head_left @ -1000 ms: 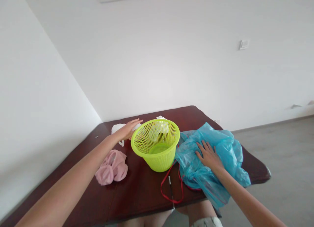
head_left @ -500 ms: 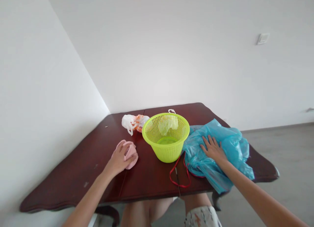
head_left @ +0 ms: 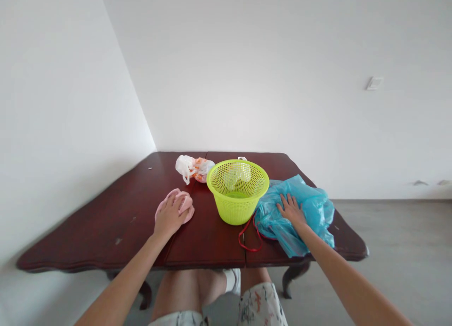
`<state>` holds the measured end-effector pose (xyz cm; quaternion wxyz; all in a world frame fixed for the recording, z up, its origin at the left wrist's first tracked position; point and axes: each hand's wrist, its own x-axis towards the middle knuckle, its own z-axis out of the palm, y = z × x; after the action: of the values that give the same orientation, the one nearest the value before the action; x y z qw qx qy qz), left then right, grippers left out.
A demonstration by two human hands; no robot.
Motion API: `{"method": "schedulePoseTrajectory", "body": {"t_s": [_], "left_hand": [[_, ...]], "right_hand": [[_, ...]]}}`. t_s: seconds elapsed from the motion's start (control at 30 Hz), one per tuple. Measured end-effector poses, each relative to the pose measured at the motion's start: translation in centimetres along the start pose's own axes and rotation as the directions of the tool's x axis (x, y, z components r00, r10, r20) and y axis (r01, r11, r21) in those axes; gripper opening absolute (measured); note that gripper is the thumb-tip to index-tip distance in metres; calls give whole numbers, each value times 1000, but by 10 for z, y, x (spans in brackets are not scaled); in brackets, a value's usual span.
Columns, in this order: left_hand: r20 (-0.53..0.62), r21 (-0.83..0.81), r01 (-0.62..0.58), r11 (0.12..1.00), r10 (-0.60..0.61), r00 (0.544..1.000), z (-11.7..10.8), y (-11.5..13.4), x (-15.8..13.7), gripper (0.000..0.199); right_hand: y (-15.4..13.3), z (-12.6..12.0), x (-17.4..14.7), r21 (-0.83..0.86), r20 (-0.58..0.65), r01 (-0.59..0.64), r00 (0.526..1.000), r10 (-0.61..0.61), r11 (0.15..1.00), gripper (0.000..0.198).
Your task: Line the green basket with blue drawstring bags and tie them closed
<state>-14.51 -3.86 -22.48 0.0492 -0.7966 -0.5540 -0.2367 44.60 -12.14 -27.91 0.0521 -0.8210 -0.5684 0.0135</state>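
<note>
Bunched on the left half of the table is a pink cloth (head_left: 187,203); my left hand (head_left: 168,218) lies over it, fingers curled around its folds. A crumpled blue plastic bag (head_left: 318,206) with a red drawstring (head_left: 250,249) spreads on the right. My right hand (head_left: 293,211) presses flat on this bag with its fingers spread, gripping nothing. Between the two hands stands a lime-green perforated plastic basket (head_left: 235,214), upright, with nothing visible inside it.
White and orange plastic bags (head_left: 185,167) lie behind the basket to the left. Another whitish bag shows through the basket's mesh. The dark red wooden table (head_left: 106,222) stands against white walls; my legs are under its front edge.
The camera view has shifted and levelled, so the table appears straighter. Both hands stay on the same things; my left hand lies slightly flatter over the pink cloth.
</note>
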Motion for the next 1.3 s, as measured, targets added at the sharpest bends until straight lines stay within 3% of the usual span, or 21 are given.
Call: {"method": "schedulePoseTrajectory", "body": {"t_s": [0.1, 0.4, 0.53, 0.6, 0.67, 0.77, 0.87, 0.93, 1.0, 1.07, 1.17, 1.23, 1.3], "left_hand": [[-70, 4, 7, 1000, -6, 998, -3, 5, -2, 52], [-93, -82, 35, 996, -42, 995, -8, 13, -8, 55], [-194, -100, 35, 994, -54, 979, -19, 19, -17, 54], [-295, -130, -35, 991, -5, 955, -26, 28, -33, 51], [-345, -188, -187, 964, 114, 932, -30, 46, -58, 44], [-225, -367, -407, 837, 345, 911, -26, 90, -100, 20], [-61, -530, -360, 768, 389, 919, -14, 145, -124, 14], [11, -616, -269, 740, 350, 937, -5, 182, -126, 15], [47, -683, -236, 692, 363, 930, 0, 216, -119, 18], [45, -725, -299, 621, 476, 878, 4, 250, -110, 18], [23, -742, -420, 523, 646, 763, 12, 298, -95, 16], [40, -697, -451, 557, 659, 752, 25, 325, -86, 34], [87, -607, -457, 650, 626, 775, 43, 347, -77, 67]], "right_hand": [[-5, -10, 2, 3, 18, -5, 1000, 5, 1000, 79], [-13, -31, -2, 50, 58, 7, 998, -10, 999, 82], [-17, -56, -15, 117, -22, 74, 997, -72, 990, 92], [-15, -69, -33, 150, -108, 106, 990, -90, 983, 89], [-9, -74, -61, 181, -176, 151, 977, -119, 972, 82], [3, -67, -117, 216, -160, 246, 964, -214, 945, 74], [9, -55, -162, 322, -216, 285, 951, -223, 903, 48], [10, -55, -174, 523, -300, 254, 948, -104, 814, 33], [13, -64, -171, 692, -352, 202, 932, 80, 693, 34], [18, -80, -157, 775, -370, 152, 896, 246, 613, 46], [24, -112, -126, 875, -344, 125, 840, 419, 467, 60], [24, -137, -104, 938, -309, 166, 799, 515, 306, 59], [20, -160, -84, 960, -274, 253, 754, 597, 121, 52]]}}
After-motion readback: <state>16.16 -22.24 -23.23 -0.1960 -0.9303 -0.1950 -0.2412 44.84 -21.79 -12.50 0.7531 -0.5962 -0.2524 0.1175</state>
